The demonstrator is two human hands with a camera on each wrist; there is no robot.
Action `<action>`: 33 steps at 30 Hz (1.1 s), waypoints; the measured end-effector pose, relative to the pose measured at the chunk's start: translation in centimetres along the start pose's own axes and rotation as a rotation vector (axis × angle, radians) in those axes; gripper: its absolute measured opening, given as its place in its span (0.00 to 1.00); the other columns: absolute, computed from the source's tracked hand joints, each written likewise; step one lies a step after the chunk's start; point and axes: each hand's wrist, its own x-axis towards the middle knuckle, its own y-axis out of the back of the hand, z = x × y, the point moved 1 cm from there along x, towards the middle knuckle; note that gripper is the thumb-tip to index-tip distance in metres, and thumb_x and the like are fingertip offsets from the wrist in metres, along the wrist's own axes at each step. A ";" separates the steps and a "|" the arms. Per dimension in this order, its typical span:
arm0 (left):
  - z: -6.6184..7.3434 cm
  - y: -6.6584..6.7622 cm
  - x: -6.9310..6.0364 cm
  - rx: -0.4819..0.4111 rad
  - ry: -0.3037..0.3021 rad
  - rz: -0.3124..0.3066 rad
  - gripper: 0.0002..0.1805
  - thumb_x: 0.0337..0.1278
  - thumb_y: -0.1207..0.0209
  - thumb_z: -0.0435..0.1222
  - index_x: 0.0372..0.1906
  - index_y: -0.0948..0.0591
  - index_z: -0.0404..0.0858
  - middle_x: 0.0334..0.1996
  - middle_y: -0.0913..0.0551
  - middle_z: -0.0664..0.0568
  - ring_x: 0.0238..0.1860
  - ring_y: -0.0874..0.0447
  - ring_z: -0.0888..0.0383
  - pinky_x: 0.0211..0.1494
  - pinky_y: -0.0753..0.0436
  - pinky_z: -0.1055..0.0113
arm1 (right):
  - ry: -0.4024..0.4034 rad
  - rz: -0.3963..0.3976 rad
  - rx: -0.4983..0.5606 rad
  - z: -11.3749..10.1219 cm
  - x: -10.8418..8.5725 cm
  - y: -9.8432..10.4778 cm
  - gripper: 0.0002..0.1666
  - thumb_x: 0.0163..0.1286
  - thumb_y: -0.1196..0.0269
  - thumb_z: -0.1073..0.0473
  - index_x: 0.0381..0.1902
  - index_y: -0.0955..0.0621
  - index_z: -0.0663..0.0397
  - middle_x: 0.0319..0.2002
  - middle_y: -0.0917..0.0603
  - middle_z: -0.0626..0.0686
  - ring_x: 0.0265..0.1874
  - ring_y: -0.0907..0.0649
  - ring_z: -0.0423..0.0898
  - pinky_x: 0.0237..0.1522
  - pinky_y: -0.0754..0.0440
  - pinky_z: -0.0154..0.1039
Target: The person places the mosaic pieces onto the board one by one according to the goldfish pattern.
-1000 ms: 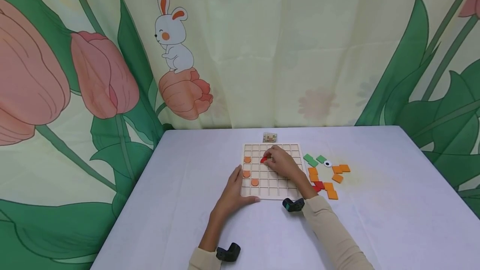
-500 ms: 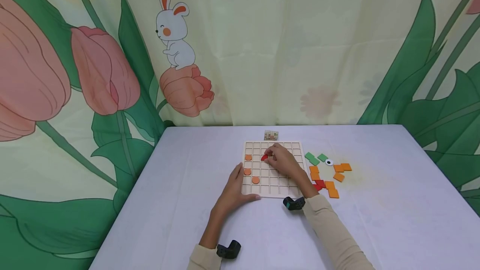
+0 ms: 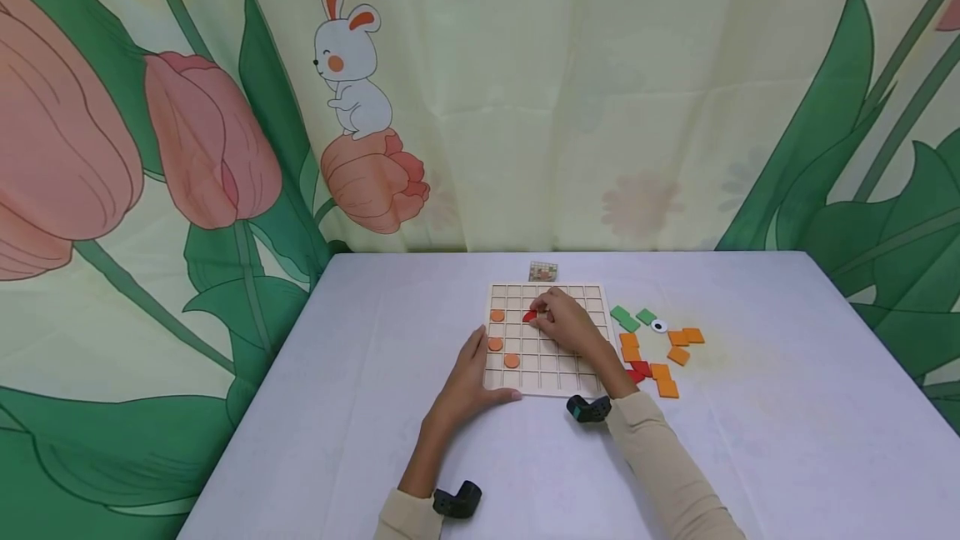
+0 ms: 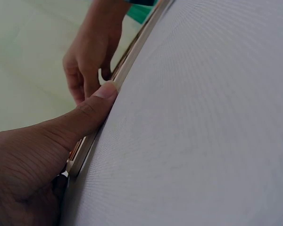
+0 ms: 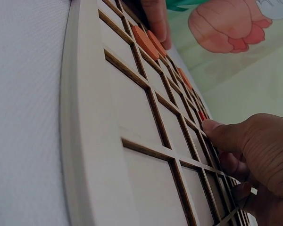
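Note:
A pale wooden grid board [image 3: 542, 386] lies on the table with three round orange pieces in its left part, one of them a disc [image 3: 512, 361] near the front. Fingers extended, my left hand [image 3: 463, 386] rests along the board's left edge, and its thumb lies over the front edge. My right hand [image 3: 564, 323] pinches a small red piece [image 3: 529, 317] at a cell in the upper middle of the board. In the right wrist view the red piece [image 5: 201, 115] shows just past the thumb; its full shape is hidden by the fingers.
Right of the board lie green tiles [image 3: 625, 319], a white disc with a black dot [image 3: 658, 326], several orange tiles [image 3: 667, 389] and red pieces [image 3: 640, 368]. A small patterned card [image 3: 543, 272] sits behind the board. Each wrist carries a black camera.
The head view has shifted slightly. Both hands keep nearly the same places, with the red piece still pinched at the same spot over the board.

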 end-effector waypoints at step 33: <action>-0.1 -0.1 0.1 0.002 0.001 -0.006 0.69 0.35 0.26 0.60 0.78 0.52 0.37 0.77 0.53 0.47 0.76 0.53 0.50 0.72 0.38 0.54 | 0.003 -0.017 0.027 0.3 0.0 -0.1 0.16 0.65 0.33 0.58 0.50 0.18 0.58 0.39 0.24 0.52 0.33 0.27 0.45 0.35 0.27 0.38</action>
